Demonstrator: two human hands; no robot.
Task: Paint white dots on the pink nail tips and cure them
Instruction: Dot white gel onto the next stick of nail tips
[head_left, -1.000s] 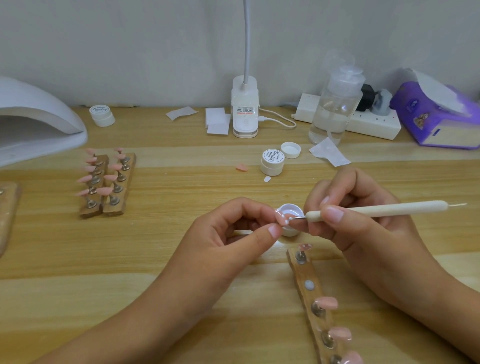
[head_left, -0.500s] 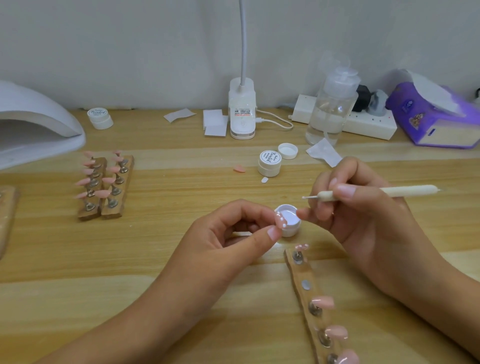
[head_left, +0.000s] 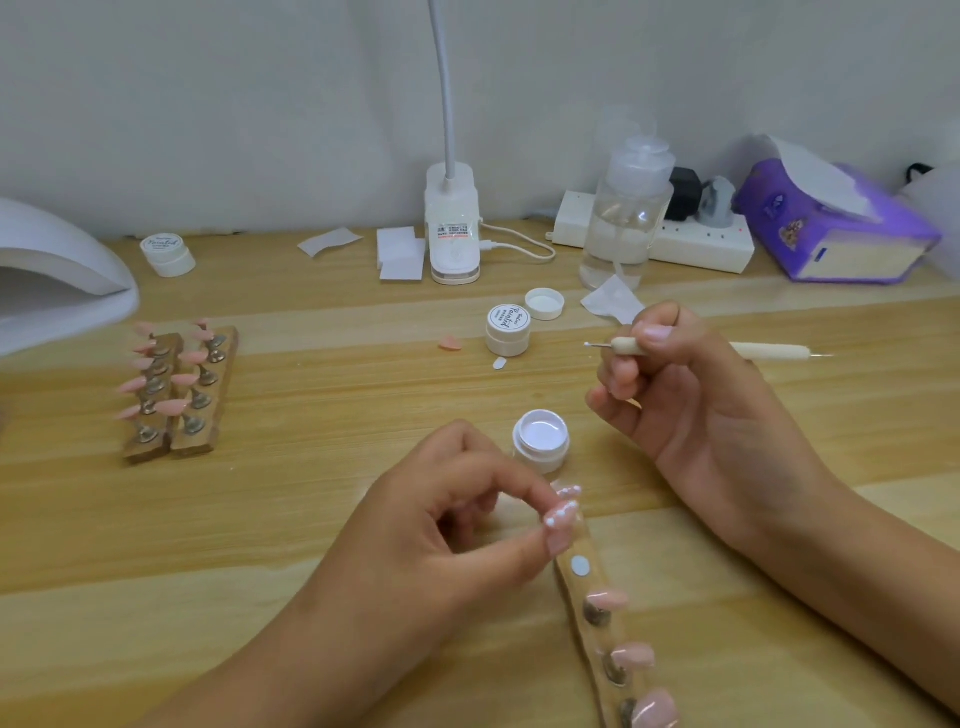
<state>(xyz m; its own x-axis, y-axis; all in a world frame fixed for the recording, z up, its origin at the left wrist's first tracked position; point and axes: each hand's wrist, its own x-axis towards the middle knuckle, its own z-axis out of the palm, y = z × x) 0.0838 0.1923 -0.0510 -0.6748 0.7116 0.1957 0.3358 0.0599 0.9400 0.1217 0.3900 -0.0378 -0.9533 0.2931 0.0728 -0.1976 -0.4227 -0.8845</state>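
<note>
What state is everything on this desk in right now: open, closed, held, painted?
Near pot: open, white gel showing.
Middle pot: lid on.
Loose lid: lying off, beside middle pot.
Dotting tool: gripped by right hand, tip white.
Nail tip: pinched by left hand, white dots on it.
Near strip: one mount bare, three plain tips mounted.
Pump bottle: part full of clear liquid.

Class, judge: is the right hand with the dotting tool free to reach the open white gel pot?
Probably yes: the right hand hovers close to the open pot, nothing lies between them, and the left hand is nearer the camera.
</note>
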